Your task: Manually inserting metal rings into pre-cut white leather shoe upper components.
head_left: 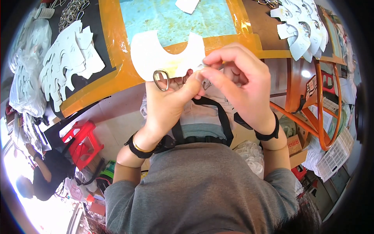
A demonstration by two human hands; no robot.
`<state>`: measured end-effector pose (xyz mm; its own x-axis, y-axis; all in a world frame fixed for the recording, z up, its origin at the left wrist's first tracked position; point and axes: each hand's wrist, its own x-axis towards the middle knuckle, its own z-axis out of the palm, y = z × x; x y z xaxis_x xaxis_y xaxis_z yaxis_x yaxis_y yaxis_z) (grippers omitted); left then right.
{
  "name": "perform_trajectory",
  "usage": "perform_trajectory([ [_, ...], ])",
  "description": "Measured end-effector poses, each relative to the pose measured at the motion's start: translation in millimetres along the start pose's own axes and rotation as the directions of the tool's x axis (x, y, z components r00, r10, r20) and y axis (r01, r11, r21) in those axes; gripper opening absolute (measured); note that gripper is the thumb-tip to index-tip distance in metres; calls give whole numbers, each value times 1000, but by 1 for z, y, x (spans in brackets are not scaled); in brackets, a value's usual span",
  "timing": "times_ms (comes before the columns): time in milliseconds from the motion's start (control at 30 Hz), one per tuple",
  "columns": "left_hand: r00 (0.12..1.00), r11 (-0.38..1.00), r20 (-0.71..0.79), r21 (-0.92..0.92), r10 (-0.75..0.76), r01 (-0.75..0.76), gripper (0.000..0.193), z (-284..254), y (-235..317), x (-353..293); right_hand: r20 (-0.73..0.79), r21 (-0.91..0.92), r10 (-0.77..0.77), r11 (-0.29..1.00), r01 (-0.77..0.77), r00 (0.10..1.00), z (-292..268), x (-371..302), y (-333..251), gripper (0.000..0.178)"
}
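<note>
White curved cut-out piece (165, 58) being held over the table edge (117, 78), left hand (169, 103) gripping it beside a metal ring (161, 80), right hand (241, 84) pinching its right tip, cut-out stacks (66, 66) lying nearby.

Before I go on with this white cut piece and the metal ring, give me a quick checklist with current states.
1. White cut piece held off the table: ok.
2. Left hand gripping its lower edge: ok.
3. Right hand pinching the right tab: ok.
4. Metal ring on the left tab: ok.
5. Second ring at the right tab: cannot tell, fingers hide it.
6. Stack of white pieces at left: ok.
</note>
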<state>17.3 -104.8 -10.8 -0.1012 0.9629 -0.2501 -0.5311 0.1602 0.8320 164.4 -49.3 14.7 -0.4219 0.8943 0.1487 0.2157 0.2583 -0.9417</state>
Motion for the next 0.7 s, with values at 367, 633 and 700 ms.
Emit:
perform_trajectory([
  [367, 1000, 995, 5, 96, -21, 21, 15, 4, 2, -4, 100, 254, 12, 966, -38, 995, 6, -1, 6, 8],
  [633, 1000, 989, -4, 147, 17, -16, 14, 2, -2, -6, 172, 79, -15, 997, 2, 985, 2, 3, 3, 9],
  [700, 1000, 989, 15, 147, 26, -28, 14, 3, -3, -6, 154, 54, -30, 998, 22, 988, 2, 2, 0, 8],
])
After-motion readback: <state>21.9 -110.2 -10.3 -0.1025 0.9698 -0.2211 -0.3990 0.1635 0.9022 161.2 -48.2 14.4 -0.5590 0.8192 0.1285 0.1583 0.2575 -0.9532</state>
